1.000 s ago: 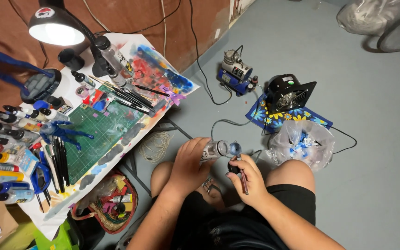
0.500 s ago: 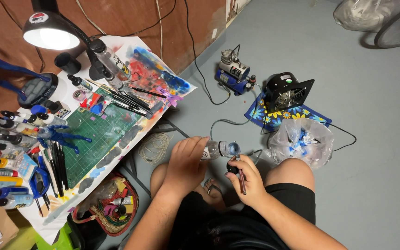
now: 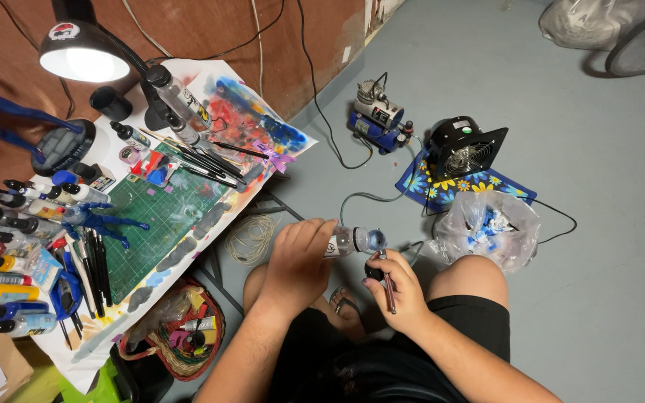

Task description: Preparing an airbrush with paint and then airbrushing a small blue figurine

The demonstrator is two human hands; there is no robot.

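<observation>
Seated on a grey floor, knees bent, hands raised in front of the lap. Left hand curled around a small clear bottle, tipped sideways with its bluish end toward the right. Right hand clenched on an airbrush, its dark cup just below the bottle's mouth, nearly touching. To the left, a low table with a green cutting mat, paint-stained paper, brushes and rows of paint bottles under a lit lamp. Beyond the hands, a small blue compressor, a black fan on a flowered cloth, and a clear plastic bag beside the right knee.
</observation>
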